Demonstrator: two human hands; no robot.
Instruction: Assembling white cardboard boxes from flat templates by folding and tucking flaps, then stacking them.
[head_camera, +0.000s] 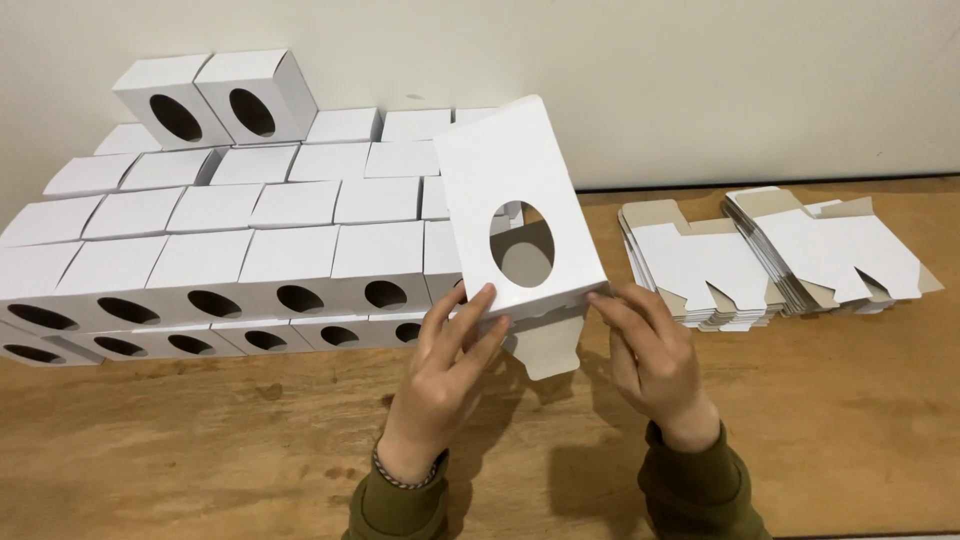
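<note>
I hold a white cardboard box blank (520, 190) with an oval window upright in front of me, partly unfolded. My left hand (445, 375) pinches its lower left edge with the fingertips. My right hand (650, 355) grips the lower right corner, fingers on the bottom flaps. One bottom flap (545, 345) hangs down between my hands. Through the oval window the brown inner side of the box shows.
Several folded white boxes with oval windows are stacked in rows (240, 260) against the wall at left, two more (215, 95) on top. Two piles of flat blanks (690, 265) (830, 250) lie on the wooden table (200, 440) at right.
</note>
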